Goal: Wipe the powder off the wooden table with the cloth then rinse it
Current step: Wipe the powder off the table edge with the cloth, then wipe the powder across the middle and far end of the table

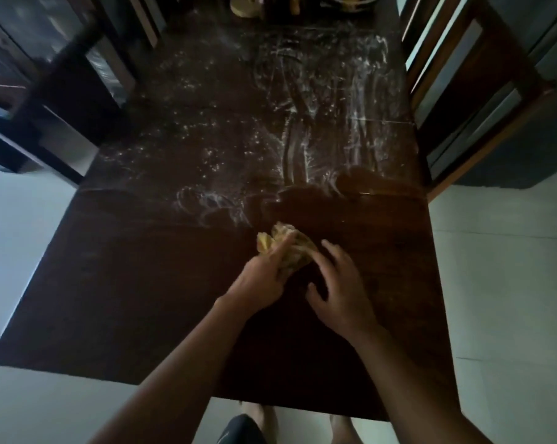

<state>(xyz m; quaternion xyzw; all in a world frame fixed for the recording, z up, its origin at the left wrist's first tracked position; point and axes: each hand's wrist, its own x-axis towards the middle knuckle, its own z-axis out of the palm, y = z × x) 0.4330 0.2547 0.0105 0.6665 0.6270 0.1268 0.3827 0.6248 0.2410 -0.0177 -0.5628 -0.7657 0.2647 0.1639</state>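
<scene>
Yellow and bunched, one soft cloth [298, 248] lay on the dark brown wooden table [126, 283], near its middle. It was just in front of the white powder [303, 133], which was smeared and sprinkled over the far half. The left hand [261, 280] gripped the cloth from the left, with the index finger stretched across the top and the other fingers curled into the folds. The right hand [338, 293] had its fingers spread, the tips at the right edge of the cloth. Two chairs stood at the table: a brown wooden chair [482, 91] on the right and a darker chair [62, 78], blurred, on the left.
</scene>
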